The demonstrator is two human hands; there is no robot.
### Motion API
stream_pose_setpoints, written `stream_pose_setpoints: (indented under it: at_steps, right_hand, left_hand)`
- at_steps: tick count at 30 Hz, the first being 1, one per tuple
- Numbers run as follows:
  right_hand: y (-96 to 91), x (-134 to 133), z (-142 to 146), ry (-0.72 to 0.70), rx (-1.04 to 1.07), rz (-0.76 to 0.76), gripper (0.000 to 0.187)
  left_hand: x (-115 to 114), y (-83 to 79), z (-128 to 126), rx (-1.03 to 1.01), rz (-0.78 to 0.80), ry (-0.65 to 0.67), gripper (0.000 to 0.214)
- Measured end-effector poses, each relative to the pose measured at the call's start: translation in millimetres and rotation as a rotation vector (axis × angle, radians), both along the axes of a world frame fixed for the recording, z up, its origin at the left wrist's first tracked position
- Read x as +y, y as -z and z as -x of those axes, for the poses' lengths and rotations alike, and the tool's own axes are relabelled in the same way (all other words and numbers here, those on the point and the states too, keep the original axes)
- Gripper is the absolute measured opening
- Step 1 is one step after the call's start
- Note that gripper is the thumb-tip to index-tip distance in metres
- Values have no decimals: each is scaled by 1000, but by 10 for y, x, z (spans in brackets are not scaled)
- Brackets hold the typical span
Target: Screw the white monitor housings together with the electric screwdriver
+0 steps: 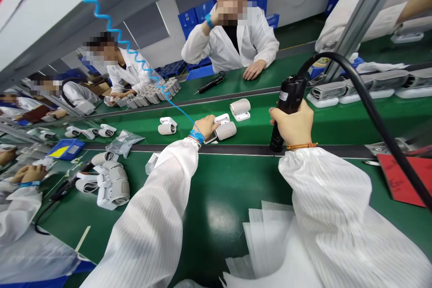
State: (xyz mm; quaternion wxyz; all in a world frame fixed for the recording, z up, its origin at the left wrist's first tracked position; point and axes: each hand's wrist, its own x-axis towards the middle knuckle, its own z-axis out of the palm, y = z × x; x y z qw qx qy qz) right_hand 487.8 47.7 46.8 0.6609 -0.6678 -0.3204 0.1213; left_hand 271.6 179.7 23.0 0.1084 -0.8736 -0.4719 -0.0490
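My right hand (297, 123) is wrapped round a black electric screwdriver (290, 94), held upright with its tip end down near the belt's front edge. A thick black cable runs from its top. My left hand (205, 127), with a blue wrist strap, reaches to the green belt and grips a white wrist blood pressure monitor with a rolled grey cuff (225, 131); my fingers partly hide it. Just behind and to the right stands another wrist monitor (240, 109). One more monitor (167, 126) sits on the belt left of my hand.
Several monitors (113, 182) cluster on the green table at left, beside a clear plastic bag (124, 143) and blue tray (65, 148). White sheets (270, 234) lie near me; a red board (408, 177) is at right. A co-worker (232, 40) sits opposite, near a screwdriver (211, 84).
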Motion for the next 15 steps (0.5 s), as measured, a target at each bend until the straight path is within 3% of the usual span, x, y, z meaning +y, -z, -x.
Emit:
stream_pose_setpoints:
  at_steps: [4, 8, 12, 15]
  right_hand:
    - [16, 1, -18, 11, 10, -4, 20]
    - [43, 12, -40, 19, 19, -2, 19]
    - [71, 38, -37, 29, -26, 12, 19]
    - [81, 56, -14, 41, -65, 21, 23]
  left_hand:
    - [-214, -128, 371, -121, -62, -31, 27]
    - [-436, -303, 1210, -315, -220, -140, 25]
    - [-597, -481, 2229, -333, -368, -488, 26]
    - [-709, -483, 2802, -252, -337, -777, 28]
